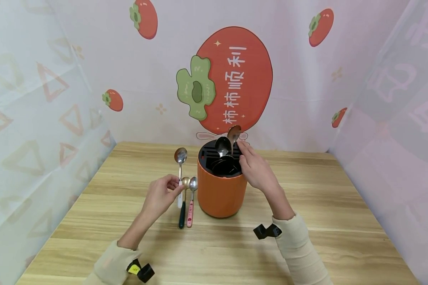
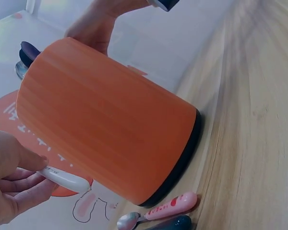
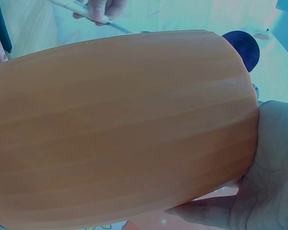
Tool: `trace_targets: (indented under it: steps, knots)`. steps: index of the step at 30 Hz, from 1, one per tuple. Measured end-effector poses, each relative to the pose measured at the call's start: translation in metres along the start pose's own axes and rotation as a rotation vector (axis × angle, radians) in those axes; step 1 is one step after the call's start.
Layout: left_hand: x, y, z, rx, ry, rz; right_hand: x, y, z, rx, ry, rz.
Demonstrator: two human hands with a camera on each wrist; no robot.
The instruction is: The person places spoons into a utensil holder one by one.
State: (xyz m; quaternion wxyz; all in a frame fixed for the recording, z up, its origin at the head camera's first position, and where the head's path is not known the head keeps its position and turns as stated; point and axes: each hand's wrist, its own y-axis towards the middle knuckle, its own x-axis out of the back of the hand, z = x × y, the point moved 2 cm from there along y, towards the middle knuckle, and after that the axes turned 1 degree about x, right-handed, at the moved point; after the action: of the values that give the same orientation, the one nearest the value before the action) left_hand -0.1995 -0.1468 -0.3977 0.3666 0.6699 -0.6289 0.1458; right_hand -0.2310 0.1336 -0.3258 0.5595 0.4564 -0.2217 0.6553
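Note:
My left hand [image 1: 160,194] pinches a white-handled metal spoon [image 1: 180,155] between thumb and fingers, bowl up, left of an orange utensil holder [image 1: 222,198]. In the left wrist view the white handle [image 2: 69,181] points out from the fingertips beside the holder's wall. My right hand [image 1: 259,171] rests against the holder's upper right rim with its fingers fairly straight. Several utensils stand in the black slotted top, among them a dark spoon [image 1: 222,145] and a brownish one [image 1: 234,133]; their lower parts are hidden.
On the wooden table [image 1: 292,190], a pink-handled spoon [image 1: 190,215] and a dark-green-handled spoon [image 1: 182,217] lie side by side, left of the holder. Behind the table hangs a white backdrop [image 1: 292,79] with persimmon prints; fabric walls flank both sides.

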Motion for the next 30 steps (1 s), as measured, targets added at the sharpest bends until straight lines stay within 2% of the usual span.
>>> trace_targets:
  steps: [6, 12, 21, 30]
  knots:
    - [0.002, 0.001, -0.008, -0.027, -0.035, -0.036, -0.001, 0.000, -0.001, -0.007, 0.001, 0.003]
    - [0.005, 0.006, -0.020, -0.087, -0.072, -0.076, -0.001, -0.001, -0.001, 0.003, 0.002, -0.005]
    - [0.010, 0.011, -0.042, -0.165, -0.224, -0.136, -0.002, 0.000, -0.002, 0.005, 0.010, -0.001]
    - [0.017, 0.020, -0.064, -0.228, -0.254, -0.178, -0.001, 0.000, -0.002, 0.007, 0.011, -0.009]
